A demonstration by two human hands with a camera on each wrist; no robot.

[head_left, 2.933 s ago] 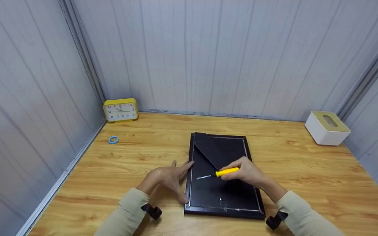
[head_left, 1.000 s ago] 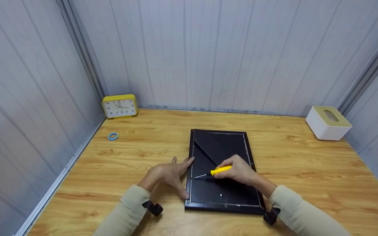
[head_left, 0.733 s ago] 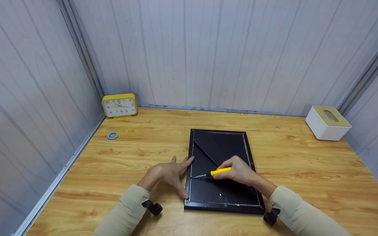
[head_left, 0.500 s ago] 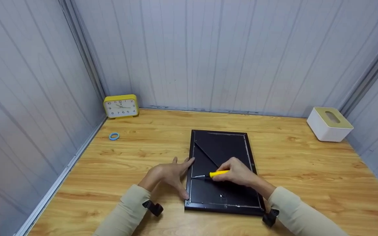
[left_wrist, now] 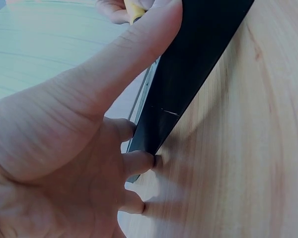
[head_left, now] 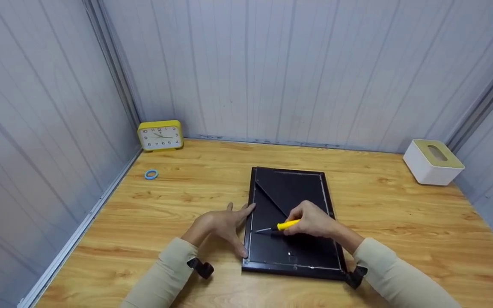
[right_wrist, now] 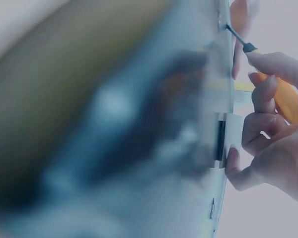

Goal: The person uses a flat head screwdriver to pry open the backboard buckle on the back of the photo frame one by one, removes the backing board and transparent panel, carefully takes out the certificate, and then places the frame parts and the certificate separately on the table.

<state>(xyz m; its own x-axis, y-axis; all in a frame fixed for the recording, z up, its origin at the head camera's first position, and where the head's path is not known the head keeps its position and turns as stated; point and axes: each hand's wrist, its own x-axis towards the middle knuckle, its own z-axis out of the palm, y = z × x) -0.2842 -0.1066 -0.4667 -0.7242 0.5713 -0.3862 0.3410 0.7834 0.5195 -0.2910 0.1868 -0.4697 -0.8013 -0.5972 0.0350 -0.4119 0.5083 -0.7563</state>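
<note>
A black picture frame (head_left: 272, 244) lies back side up on the wooden table, its hinged stand (head_left: 272, 184) slanting across the upper half. My right hand (head_left: 313, 220) grips the yellow handle of a screwdriver (head_left: 287, 225) above the backing. The shaft points left, and its tip meets the inner left edge of the frame. In the right wrist view, thumb and fingers wrap the screwdriver handle (right_wrist: 286, 101). My left hand (head_left: 225, 226) spreads along the left side, thumb near the lower corner. The left wrist view has its thumb (left_wrist: 144, 37) over the black border (left_wrist: 176, 84) and fingertips along the side.
A yellow alarm clock (head_left: 161, 135) stands at the back left, with a small blue ring (head_left: 151, 174) in front of it. At the back right is a white tissue box (head_left: 432, 164) with a tan top. Panelled walls enclose the table (head_left: 409, 214) at the back and sides.
From 2.9 s ago, my right hand has carried the screwdriver left until its tip reached the frame's inner edge; since then it has stayed there. My left hand keeps its place.
</note>
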